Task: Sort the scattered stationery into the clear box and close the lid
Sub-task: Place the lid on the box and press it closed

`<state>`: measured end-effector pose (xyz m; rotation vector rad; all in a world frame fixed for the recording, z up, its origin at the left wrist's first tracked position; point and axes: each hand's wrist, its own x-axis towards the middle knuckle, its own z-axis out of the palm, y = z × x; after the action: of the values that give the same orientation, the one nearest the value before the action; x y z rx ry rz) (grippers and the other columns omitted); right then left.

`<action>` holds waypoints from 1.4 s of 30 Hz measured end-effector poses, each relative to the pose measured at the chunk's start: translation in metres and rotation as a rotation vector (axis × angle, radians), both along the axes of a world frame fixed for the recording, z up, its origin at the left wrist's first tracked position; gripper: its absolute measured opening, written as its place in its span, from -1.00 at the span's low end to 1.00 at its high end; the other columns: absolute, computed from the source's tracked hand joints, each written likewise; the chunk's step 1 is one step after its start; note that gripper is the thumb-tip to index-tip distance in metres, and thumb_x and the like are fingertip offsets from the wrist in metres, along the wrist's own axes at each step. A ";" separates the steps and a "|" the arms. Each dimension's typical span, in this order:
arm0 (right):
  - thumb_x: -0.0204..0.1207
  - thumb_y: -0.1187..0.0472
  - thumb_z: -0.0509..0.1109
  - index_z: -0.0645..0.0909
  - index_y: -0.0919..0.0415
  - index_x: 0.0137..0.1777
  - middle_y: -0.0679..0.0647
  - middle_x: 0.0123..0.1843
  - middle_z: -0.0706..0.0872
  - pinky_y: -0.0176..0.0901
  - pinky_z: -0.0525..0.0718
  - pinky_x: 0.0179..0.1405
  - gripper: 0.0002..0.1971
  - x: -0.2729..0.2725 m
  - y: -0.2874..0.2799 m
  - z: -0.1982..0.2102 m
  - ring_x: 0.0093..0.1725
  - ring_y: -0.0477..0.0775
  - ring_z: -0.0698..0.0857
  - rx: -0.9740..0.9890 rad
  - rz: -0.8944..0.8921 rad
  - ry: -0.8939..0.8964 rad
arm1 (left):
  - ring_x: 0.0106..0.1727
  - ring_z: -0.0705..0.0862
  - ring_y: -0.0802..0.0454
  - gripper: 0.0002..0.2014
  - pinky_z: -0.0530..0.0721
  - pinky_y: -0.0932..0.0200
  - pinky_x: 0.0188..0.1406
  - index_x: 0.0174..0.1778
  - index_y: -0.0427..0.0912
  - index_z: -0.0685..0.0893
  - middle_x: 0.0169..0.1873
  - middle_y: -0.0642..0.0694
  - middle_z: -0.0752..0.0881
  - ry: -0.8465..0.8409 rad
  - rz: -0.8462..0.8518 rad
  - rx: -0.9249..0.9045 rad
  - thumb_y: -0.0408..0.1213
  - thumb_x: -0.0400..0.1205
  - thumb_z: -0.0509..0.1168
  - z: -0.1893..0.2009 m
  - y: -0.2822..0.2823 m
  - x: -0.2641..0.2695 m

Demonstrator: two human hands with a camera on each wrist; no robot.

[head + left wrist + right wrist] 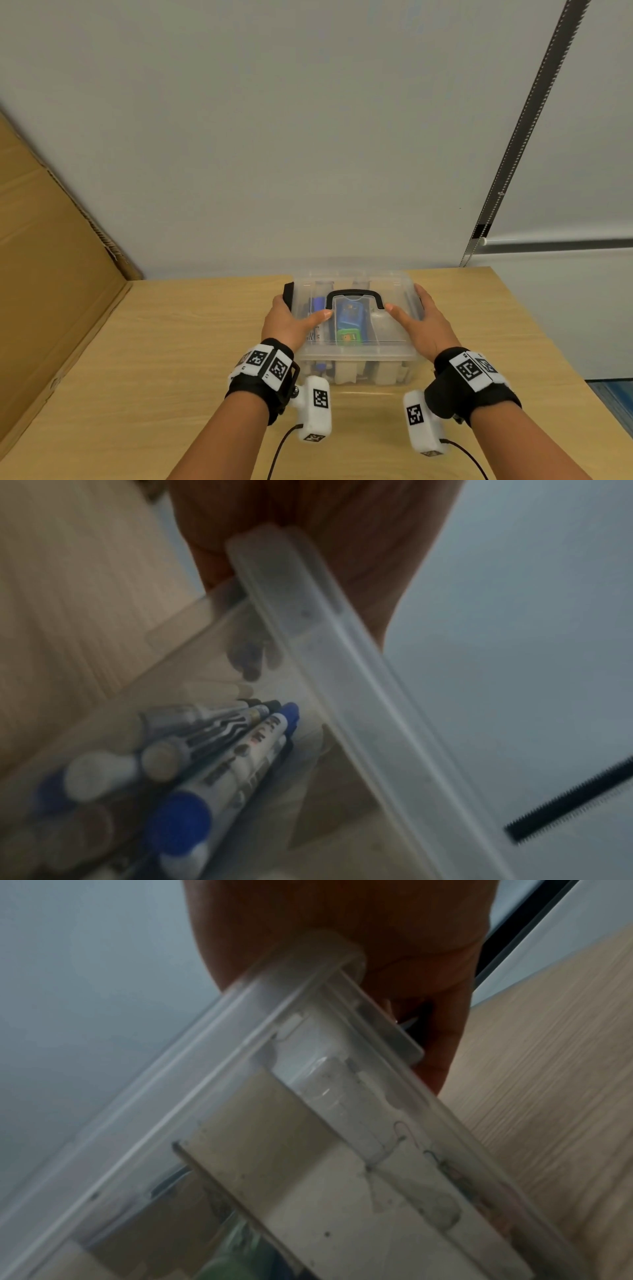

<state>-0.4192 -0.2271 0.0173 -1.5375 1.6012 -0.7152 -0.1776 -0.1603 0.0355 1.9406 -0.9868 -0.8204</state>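
Observation:
The clear box (356,358) stands on the wooden table with its lid (390,330) on top and a black handle (354,293) lying flat. Through the plastic I see blue-capped markers (318,305) at the left and a blue and green item (348,325) in the middle. My left hand (291,320) grips the left end over a black latch (288,294), thumb on the lid. My right hand (426,325) grips the right end, thumb on the lid. The left wrist view shows the markers (240,764) under the lid rim (342,669). Fingers of my right hand (441,1047) curl over the box edge (377,1031).
The table (171,342) meets a white wall behind the box. A large cardboard sheet (51,274) leans along the table's left side. The table's right edge (548,342) drops to the floor. A black notched strip (513,154) runs up the wall at the right.

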 end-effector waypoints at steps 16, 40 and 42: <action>0.37 -0.50 0.16 -0.22 -0.12 0.65 0.25 0.51 0.28 0.07 0.65 -0.01 -0.02 0.021 -0.004 0.027 0.18 0.35 0.62 -0.138 0.012 0.572 | 0.36 0.58 -0.16 -0.18 0.60 -0.05 0.32 0.48 -0.22 0.31 0.39 -0.19 0.56 -0.181 -0.020 -0.041 0.15 0.44 0.44 -0.001 -0.013 -0.013; 0.43 -0.35 0.29 0.19 -0.08 0.61 0.07 0.53 0.35 -0.04 0.61 -0.02 -0.21 0.015 -0.003 0.018 0.24 0.19 0.65 -0.205 -0.061 0.355 | 0.38 0.57 -0.14 -0.05 0.62 -0.12 0.31 0.59 -0.09 0.17 0.44 -0.14 0.53 -0.305 -0.076 0.014 0.40 0.39 0.26 -0.014 -0.026 -0.003; 0.55 -0.18 0.26 0.14 0.03 0.64 0.09 0.58 0.32 0.03 0.56 0.22 -0.29 0.013 0.004 0.020 0.38 0.20 0.55 -0.201 -0.042 0.265 | 0.40 0.56 -0.13 -0.09 0.60 -0.11 0.32 0.60 -0.07 0.16 0.47 -0.12 0.50 -0.357 -0.095 0.053 0.41 0.44 0.18 -0.007 -0.019 -0.004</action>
<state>-0.4062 -0.2230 0.0368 -1.8102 1.8043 -0.7374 -0.1815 -0.1798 0.0288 2.1457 -1.2853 -0.5647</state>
